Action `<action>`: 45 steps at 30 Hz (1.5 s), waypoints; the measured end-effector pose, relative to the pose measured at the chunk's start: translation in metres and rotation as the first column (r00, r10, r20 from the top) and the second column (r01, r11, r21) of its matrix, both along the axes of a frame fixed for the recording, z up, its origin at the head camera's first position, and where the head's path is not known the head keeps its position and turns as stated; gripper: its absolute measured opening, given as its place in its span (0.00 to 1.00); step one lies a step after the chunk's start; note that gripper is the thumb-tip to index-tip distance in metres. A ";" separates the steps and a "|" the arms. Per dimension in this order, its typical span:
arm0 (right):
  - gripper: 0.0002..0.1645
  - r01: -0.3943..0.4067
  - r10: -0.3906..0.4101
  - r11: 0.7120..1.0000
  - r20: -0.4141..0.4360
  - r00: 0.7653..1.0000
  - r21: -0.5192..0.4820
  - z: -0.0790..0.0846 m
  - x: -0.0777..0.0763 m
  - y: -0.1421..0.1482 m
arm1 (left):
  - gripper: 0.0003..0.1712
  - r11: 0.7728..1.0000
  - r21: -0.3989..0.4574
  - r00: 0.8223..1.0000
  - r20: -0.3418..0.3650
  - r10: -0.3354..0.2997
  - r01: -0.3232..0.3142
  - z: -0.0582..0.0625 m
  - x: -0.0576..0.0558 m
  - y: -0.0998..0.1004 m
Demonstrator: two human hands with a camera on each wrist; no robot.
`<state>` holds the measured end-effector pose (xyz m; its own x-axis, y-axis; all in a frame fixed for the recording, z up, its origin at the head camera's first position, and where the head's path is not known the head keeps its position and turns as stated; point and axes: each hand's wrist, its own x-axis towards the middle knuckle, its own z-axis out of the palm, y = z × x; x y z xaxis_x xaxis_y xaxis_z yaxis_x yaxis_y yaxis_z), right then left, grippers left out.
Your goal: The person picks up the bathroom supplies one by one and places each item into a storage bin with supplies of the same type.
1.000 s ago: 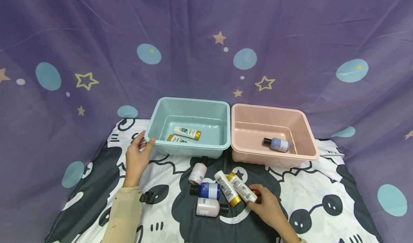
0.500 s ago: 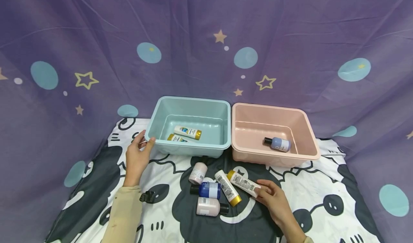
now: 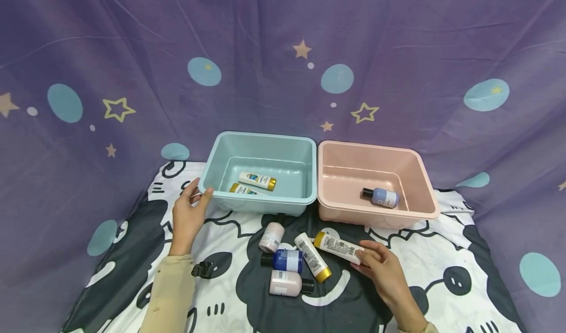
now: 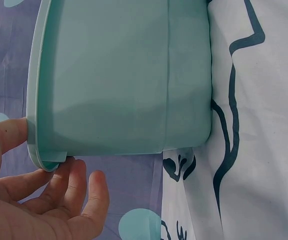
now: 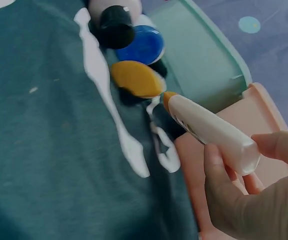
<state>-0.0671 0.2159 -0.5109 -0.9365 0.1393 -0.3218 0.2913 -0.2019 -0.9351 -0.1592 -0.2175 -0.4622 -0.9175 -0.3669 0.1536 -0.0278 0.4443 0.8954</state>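
Note:
My right hand (image 3: 386, 271) pinches the end of a white tube (image 3: 339, 247) with a gold cap, its cap pointing left; in the right wrist view the tube (image 5: 211, 127) angles up off the dark cloth. At the left, my left hand (image 3: 189, 220) grips the rim corner of the teal bin (image 3: 261, 203), thumb on one side and fingers on the other, as the left wrist view shows. Inside that bin lie two white tubes (image 3: 257, 181) with gold caps. A second white tube (image 3: 312, 257) rests on the cloth beside the held one.
Right of the teal bin stands a pink bin (image 3: 376, 217) holding a periwinkle bottle (image 3: 381, 197) with a black cap. A blue bottle (image 3: 286, 261) and two pale pink bottles (image 3: 285, 283) lie on the panda-print cloth (image 3: 221, 284). A purple curtain (image 3: 265, 53) hangs behind.
My right hand has lifted the white tube and shifted it right and slightly up, away from the tube beside it. My left hand stays on the teal bin's rim.

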 end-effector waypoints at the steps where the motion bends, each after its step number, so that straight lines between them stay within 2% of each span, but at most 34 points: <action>1: 0.24 -0.003 0.002 1.000 -0.006 1.000 -0.002 0.003 0.000 0.000 | 0.35 1.000 0.002 1.000 0.000 0.001 -0.001 0.000 0.000 0.000; 6: 0.20 -0.022 0.020 0.999 -0.074 0.997 -0.023 0.022 -0.001 0.000 | 0.35 1.000 -0.002 1.000 0.000 0.003 -0.003 -0.001 0.001 -0.001; 11: 0.15 -0.076 0.067 0.996 -0.195 0.979 -0.039 0.046 -0.008 -0.001 | 0.36 1.000 -0.004 1.000 -0.001 0.004 -0.004 0.000 0.001 -0.001; 14: 0.15 -0.109 0.091 0.992 -0.255 0.963 -0.056 0.061 -0.016 -0.003 | 0.35 1.000 -0.003 1.000 -0.001 0.006 -0.006 0.000 0.001 -0.001; 19: 0.13 -0.160 0.123 0.982 -0.305 0.944 -0.100 0.084 -0.035 -0.009 | 0.35 1.000 0.003 1.000 0.000 0.005 -0.005 -0.001 0.002 -0.001; 26: 0.12 -0.180 0.120 0.973 -0.349 0.929 -0.145 0.112 -0.076 -0.028 | 0.35 1.000 0.005 1.000 -0.006 0.001 -0.001 -0.002 0.003 0.000; 33: 0.15 -0.227 0.169 0.961 -0.314 0.934 -0.157 0.137 -0.124 -0.061 | 0.35 1.000 -0.009 1.000 -0.018 0.002 -0.003 -0.002 0.003 0.000; 39: 0.23 -0.236 0.189 0.961 -0.286 0.939 -0.140 0.146 -0.170 -0.091 | 0.36 1.000 0.002 1.000 -0.021 -0.009 0.009 -0.001 0.001 -0.001; 45: 0.16 -0.220 0.179 0.965 -0.259 0.949 -0.139 0.147 -0.211 -0.116 | 0.35 1.000 -0.008 1.000 -0.025 -0.006 0.006 0.000 0.000 0.001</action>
<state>-0.2781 0.1000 -0.3639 -0.9920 -0.0943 -0.0842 0.1102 -0.3197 -0.9411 -0.1594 -0.2167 -0.4625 -0.9155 -0.3599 0.1797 -0.0024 0.4516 0.8922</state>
